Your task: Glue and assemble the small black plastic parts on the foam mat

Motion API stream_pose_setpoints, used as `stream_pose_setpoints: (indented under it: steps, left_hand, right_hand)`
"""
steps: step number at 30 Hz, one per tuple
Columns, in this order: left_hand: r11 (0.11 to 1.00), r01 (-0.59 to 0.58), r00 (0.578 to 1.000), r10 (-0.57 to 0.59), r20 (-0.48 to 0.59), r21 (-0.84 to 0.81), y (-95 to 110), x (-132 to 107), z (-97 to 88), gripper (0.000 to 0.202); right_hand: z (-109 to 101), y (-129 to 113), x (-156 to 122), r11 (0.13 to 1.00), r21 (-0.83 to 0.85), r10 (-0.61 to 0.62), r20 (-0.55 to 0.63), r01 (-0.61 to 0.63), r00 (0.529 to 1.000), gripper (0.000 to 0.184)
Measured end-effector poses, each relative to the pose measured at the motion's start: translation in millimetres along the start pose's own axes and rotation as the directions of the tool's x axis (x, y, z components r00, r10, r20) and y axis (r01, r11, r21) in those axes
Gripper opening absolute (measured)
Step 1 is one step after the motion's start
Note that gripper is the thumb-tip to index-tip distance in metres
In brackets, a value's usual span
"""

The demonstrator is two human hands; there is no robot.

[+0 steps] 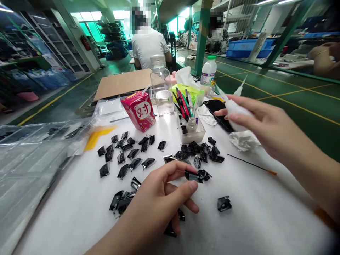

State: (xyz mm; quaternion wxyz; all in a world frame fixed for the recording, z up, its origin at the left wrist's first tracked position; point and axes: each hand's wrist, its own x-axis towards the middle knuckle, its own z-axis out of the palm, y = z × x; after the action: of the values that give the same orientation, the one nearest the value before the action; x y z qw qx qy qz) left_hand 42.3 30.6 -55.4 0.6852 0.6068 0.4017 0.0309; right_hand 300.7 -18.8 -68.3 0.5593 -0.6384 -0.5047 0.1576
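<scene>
My left hand (162,198) is over the middle of the white table, its thumb and index finger closed around a small glossy black plastic part (192,176). More dark parts show beneath its lower fingers; whether the hand touches them I cannot tell. To the right, my right hand (273,127) grips a white squeeze bottle (237,113) with a thin nozzle, tilted up and left. Loose black parts (196,148) lie heaped just beyond the left hand. Others with clear edges (134,153) are spread to the left. One black part (224,204) lies alone at the right.
A red drink carton (139,110), a clear bottle (162,88) and a clear box (195,136) holding tweezers stand at the back. A thin brush (252,164) and crumpled tissue (243,140) lie right. Clear plastic trays (34,170) line the left. A person (150,46) sits ahead.
</scene>
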Motion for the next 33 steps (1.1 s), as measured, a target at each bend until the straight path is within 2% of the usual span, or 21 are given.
stream_pose_setpoints:
  steps: [4,7,10,14,20,24,26,28,30,31,33]
  left_hand:
    - [0.997,0.043,0.998,-0.047,0.045,0.069,-1.0,1.3,0.3,0.031]
    - [0.996,0.045,0.997,-0.05,0.064,0.076,-1.5,0.7,-0.3,0.031]
    - [0.995,0.05,0.992,-0.06,0.112,0.089,-0.8,-0.6,-0.8,0.03]
    - [0.994,0.043,0.986,-0.058,0.156,0.097,-2.4,-2.8,0.5,0.027]
    - [0.999,0.042,0.977,-0.046,0.206,0.025,-6.9,-10.2,4.9,0.027]
    - [1.0,-0.007,0.99,0.006,0.14,0.004,-1.4,-14.6,3.6,0.025]
    - [0.998,-0.061,0.994,0.062,0.09,-0.013,0.8,-14.5,1.5,0.023]
    - [0.987,-0.142,0.988,0.146,0.048,-0.08,0.8,-13.1,-0.5,0.021]
    - [0.962,-0.223,0.974,0.227,0.009,-0.155,-0.6,-11.8,-1.9,0.02]
    - [0.95,-0.254,0.966,0.257,-0.01,-0.179,-1.4,-11.5,-2.2,0.019]
    - [0.938,-0.285,0.958,0.283,-0.041,-0.199,-2.4,-12.0,-2.4,0.019]
  right_hand:
    - [6.7,16.1,6.9,0.987,-0.162,0.032,0.137,-0.009,0.99,0.032]
    - [12.3,26.4,8.8,0.958,-0.283,0.016,0.172,0.034,0.985,0.024]
    - [16.5,35.3,9.0,0.932,-0.359,0.018,0.21,0.06,0.978,0.026]
    - [19.6,42.1,9.4,0.896,-0.437,0.02,0.217,0.079,0.976,0.026]
    - [20.0,45.1,11.2,0.853,-0.515,0.008,0.182,0.088,0.983,0.025]
    - [20.3,50.8,12.4,0.855,-0.509,-0.044,0.119,0.099,0.992,0.03]
    - [18.6,49.6,11.5,0.866,-0.489,-0.102,0.041,0.109,0.994,0.037]
    - [15.8,41.7,8.9,0.878,-0.465,-0.165,-0.076,0.112,0.983,0.043]
    - [14.5,27.3,5.4,0.893,-0.433,-0.204,-0.147,0.122,0.968,0.04]
    - [15.5,18.7,3.8,0.902,-0.409,-0.205,-0.132,0.135,0.97,0.036]
    - [21.7,1.9,2.8,0.925,-0.343,-0.175,-0.004,0.163,0.984,0.033]
